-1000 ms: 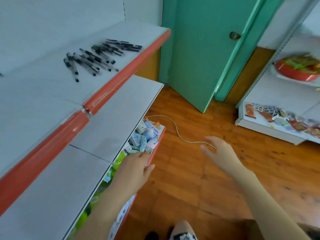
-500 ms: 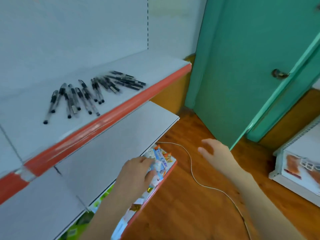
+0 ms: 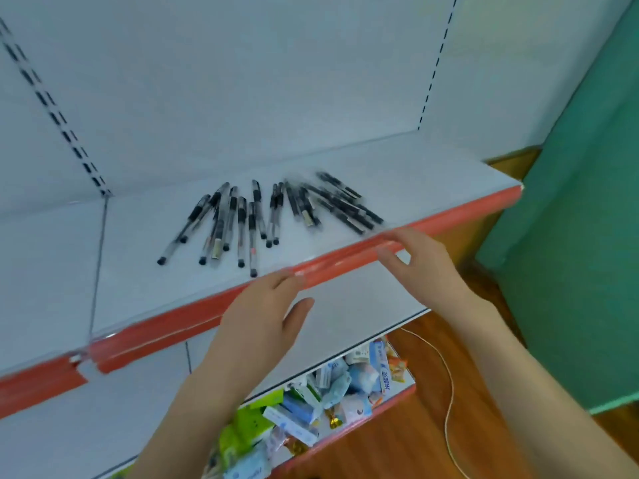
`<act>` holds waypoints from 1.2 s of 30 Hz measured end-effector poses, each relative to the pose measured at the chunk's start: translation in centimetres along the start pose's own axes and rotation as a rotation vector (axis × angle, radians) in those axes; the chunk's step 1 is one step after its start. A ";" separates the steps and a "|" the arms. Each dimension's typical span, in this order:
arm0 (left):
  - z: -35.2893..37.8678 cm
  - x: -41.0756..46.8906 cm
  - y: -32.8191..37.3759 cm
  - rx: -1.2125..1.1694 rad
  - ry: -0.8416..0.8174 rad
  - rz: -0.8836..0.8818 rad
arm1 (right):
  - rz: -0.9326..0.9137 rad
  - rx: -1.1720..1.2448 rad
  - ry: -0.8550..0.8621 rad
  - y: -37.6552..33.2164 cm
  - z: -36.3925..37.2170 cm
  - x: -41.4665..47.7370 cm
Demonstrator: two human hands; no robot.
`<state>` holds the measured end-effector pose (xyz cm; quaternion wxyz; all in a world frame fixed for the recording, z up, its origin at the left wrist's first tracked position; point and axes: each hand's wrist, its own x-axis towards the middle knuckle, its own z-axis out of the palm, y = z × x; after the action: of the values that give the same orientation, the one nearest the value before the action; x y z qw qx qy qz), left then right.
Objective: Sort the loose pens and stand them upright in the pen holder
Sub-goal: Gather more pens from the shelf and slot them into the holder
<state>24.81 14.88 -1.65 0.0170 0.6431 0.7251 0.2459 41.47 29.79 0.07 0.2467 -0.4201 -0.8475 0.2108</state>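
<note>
Pens (image 3: 269, 219) lie flat on the top shelf (image 3: 138, 271), a loose pile just behind the red strip (image 3: 166, 326) on its front edge. Left part of the pile: clear barrels, black grips, fanned out, ends pointing at the strip, one nearly reaching it. Right part: a darker bunch, slanted and overlapping, too blurred to count. None upright.

Left hand (image 3: 262, 323): in front of the strip, palm down, fingers straight and together, thumb out to the side. Fingertips overlap the strip; touching or just above it, can't tell. Holds nothing.

Right hand (image 3: 425, 267): further right along the strip, fingers loosely spread and slightly bent, tips over the strip just short of the dark bunch. Not on any pen, holds nothing. Motion blur there.

Below the strip: a white lower shelf (image 3: 352, 323). Below that, a bottom shelf (image 3: 345, 432) with its own red edge, full of small packets (image 3: 356, 378) in blue, white and green.

Right of the strip's end: green door (image 3: 570, 271). Wood floor (image 3: 397, 451) below, with a thin white cable (image 3: 451, 385) running past the packets. Behind the strip and pens: white back panel (image 3: 242, 81) with slotted uprights.
</note>
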 end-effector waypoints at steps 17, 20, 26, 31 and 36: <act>-2.8 9.5 -6.9 0.294 -0.011 -0.671 | -0.215 -0.115 -0.131 0.1 3.1 13.5; -2.3 10.6 -6.4 0.267 0.019 -0.677 | -0.248 -0.154 -0.174 0.3 2.9 15.2; -1.8 12.6 -4.1 0.216 -0.020 -0.784 | -0.285 -0.269 -0.332 0.0 2.2 18.1; -1.1 14.1 -2.8 0.121 0.030 -0.831 | -0.297 -0.300 -0.400 0.1 2.0 19.3; -0.5 15.1 -2.3 0.139 0.050 -0.846 | -0.319 -0.213 -0.397 0.5 1.5 19.4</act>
<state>19.94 28.80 2.32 0.0556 0.2823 0.9400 0.1835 30.67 45.66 3.30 0.0603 -0.2555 -0.9520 0.1572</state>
